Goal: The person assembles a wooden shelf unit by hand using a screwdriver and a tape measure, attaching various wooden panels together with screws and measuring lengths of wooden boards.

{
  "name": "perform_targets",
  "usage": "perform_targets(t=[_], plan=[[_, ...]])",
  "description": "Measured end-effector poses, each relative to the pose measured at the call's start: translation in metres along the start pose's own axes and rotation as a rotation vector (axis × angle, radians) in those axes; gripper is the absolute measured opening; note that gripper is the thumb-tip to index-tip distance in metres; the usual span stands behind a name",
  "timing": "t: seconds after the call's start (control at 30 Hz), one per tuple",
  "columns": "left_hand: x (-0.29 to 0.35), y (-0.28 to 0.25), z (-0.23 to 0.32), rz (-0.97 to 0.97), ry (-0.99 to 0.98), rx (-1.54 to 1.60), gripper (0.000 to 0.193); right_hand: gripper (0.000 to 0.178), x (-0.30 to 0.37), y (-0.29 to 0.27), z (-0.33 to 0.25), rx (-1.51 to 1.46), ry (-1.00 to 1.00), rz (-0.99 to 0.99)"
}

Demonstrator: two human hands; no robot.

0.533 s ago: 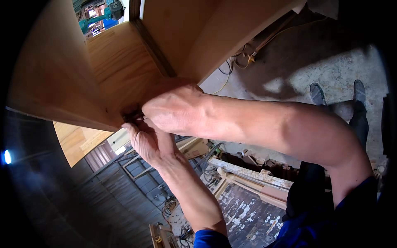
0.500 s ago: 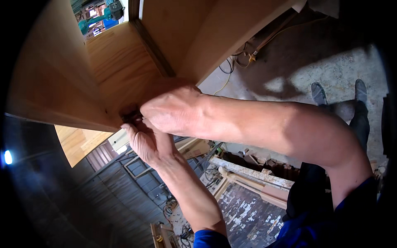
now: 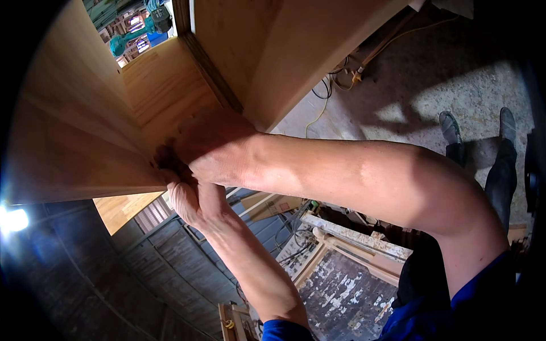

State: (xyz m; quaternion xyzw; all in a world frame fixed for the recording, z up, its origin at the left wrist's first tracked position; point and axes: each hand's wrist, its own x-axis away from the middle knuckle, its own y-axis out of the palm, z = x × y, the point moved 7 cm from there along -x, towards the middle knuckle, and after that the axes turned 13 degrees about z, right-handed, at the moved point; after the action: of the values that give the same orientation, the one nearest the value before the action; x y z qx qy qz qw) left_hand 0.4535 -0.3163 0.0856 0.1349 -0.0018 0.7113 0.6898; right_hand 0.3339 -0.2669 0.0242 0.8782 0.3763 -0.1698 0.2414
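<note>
Both my hands meet at the lower corner of a wooden cabinet, where a side panel (image 3: 74,142) joins an inner board (image 3: 165,85). My right hand (image 3: 219,150) reaches in from the right, its back toward me and its curled fingers in dark shadow. Just below it, my left hand (image 3: 190,199) comes up from the bottom, closed, with the thumb at the panel's edge. Between the fingertips is something small and dark; shadow and the hands hide what it is.
A teal power tool (image 3: 136,34) shows through the cabinet's opening. Yellow cable (image 3: 318,116) lies on the concrete floor (image 3: 398,108). Shoes (image 3: 450,128) and dark trouser legs are at right. Below stands a paint-spotted workbench (image 3: 341,290) with wooden rails. A bright lamp (image 3: 14,220) shines at left.
The view has shifted slightly, and the cabinet panel's lower edge sits lower at left. My right hand has turned and sunk a little further into the shadowed corner. My left hand stays beside it.
</note>
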Motion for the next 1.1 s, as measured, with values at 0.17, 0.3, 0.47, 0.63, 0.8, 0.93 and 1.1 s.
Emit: perform_targets(t=[0.17,0.3,0.47,0.63,0.8,0.93,1.1], plan=[[-0.006,0.002,0.003,0.016,0.034,-0.035,0.021,0.019,-0.007,0.006,0.002,0.017,0.03,-0.012],[-0.01,0.0,0.003,0.011,0.009,0.039,0.021,0.019,-0.008,0.011,0.007,-0.058,0.076,0.016],[-0.012,0.002,0.001,-0.081,0.014,0.039,0.02,0.02,-0.006,0.016,0.013,-0.102,0.08,-0.039],[-0.014,0.003,0.004,-0.099,0.096,-0.027,0.022,0.022,-0.007,0.013,0.012,-0.1,0.068,0.035],[-0.012,0.004,0.004,-0.106,0.124,-0.022,0.025,0.02,-0.007,0.011,0.011,-0.134,0.078,-0.001],[-0.013,0.006,0.005,-0.209,0.144,-0.081,0.025,0.017,-0.008,0.017,0.015,-0.158,0.069,0.027],[-0.017,0.009,0.01,-0.331,0.109,-0.127,0.025,0.016,-0.007,0.022,0.018,-0.231,0.132,0.039]])
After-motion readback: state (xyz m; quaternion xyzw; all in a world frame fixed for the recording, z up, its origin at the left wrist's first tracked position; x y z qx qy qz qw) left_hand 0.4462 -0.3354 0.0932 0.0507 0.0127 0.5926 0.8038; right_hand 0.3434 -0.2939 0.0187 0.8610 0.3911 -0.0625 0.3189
